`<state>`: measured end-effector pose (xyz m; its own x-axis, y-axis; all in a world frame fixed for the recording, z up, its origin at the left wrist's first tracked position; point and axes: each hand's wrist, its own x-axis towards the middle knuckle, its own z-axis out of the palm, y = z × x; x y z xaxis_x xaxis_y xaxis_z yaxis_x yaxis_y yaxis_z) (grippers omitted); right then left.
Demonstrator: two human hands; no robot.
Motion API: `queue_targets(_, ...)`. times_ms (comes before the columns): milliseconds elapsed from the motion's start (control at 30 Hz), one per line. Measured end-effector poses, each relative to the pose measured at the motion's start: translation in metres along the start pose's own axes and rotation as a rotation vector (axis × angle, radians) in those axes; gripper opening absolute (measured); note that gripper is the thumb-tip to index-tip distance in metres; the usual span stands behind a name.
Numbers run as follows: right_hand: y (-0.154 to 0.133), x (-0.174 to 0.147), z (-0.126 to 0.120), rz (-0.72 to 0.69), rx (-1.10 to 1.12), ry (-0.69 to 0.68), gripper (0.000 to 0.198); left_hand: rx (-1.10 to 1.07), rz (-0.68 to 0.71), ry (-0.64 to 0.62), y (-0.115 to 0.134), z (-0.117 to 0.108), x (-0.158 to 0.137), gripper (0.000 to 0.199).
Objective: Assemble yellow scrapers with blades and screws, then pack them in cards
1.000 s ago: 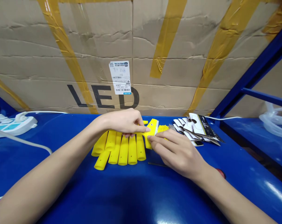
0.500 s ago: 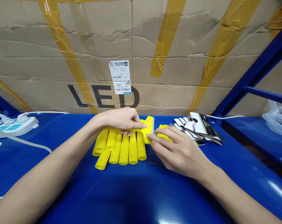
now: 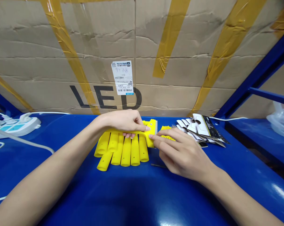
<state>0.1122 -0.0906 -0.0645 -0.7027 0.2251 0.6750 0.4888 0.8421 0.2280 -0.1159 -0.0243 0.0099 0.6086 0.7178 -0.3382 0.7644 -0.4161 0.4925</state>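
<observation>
A yellow scraper [image 3: 151, 131] with a thin clear or metallic edge along its head lies across in front of me. My left hand [image 3: 129, 121] is closed around its handle, with the thumb pressed on the head. At the near right corner of the head, my right hand [image 3: 179, 150] has its fingertips on the scraper; its thumb is hidden, and whether a small part is between the fingers cannot be made out. Beneath and in front of the left hand lie several yellow tubular handles [image 3: 126, 152], side by side on the blue surface [image 3: 123, 194].
Yellow ribbed pieces [image 3: 166, 131] lie behind my right hand, beside a pile of black-and-white packaging cards [image 3: 203, 128]. A thin dark rod [image 3: 158, 165] lies near the right wrist. A white power strip [image 3: 17, 127] with cables stands left; a large cardboard box [image 3: 104, 40] rises behind.
The scraper's head has tilted slightly, and my right fingers have shifted a little on its corner. The whole view has moved slightly.
</observation>
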Motion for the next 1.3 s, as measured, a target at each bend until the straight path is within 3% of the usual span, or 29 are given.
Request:
queue_targets(233,0.000,0.004,-0.005,-0.101,-0.086,-0.067,0.023,-0.024,0.002,-0.024,0.002,0.001,0.000,0.045)
queue_targets(367,-0.002,0.003,-0.005,-0.047,0.022,-0.068,0.020,-0.026,-0.021,-0.025,0.006,0.002,-0.002,0.045)
queue_targets(467,-0.002,0.002,-0.002,0.171,0.258,0.063,0.022,-0.043,-0.001,-0.017,0.007,0.002,-0.003,0.044)
queue_targets(567,0.003,0.003,0.000,0.573,0.390,0.227,0.010,-0.053,0.050,-0.025,0.006,0.001,-0.003,0.045)
queue_targets(600,0.005,0.004,0.001,0.736,0.444,0.237,0.005,-0.053,0.071,-0.027,0.007,0.001,-0.004,0.045)
queue_targets(700,0.012,0.006,0.001,1.097,0.815,0.093,0.024,-0.056,0.128,-0.017,0.009,0.002,-0.004,0.045)
queue_targets(800,0.015,0.008,0.003,1.187,1.192,-0.062,0.032,-0.055,0.127,-0.007,0.013,0.003,-0.004,0.045)
queue_targets(933,0.014,0.005,0.008,1.288,1.386,0.022,0.029,-0.059,0.132,0.050,0.014,0.005,-0.002,0.038)
queue_targets(1033,0.017,0.002,0.011,1.342,1.404,0.061,0.031,0.034,0.287,0.281,0.014,0.007,-0.004,0.033)
queue_targets(1100,0.020,0.000,0.011,1.369,1.402,0.066,0.033,0.179,0.440,0.351,0.014,0.010,-0.006,0.042)
queue_targets(1200,0.024,-0.001,0.008,1.373,1.403,0.052,0.034,0.373,0.525,0.246,0.015,0.016,-0.013,0.052)
queue_targets(1300,0.026,-0.001,0.005,1.356,1.396,0.012,0.034,0.425,0.441,0.164,0.015,0.022,-0.020,0.070)
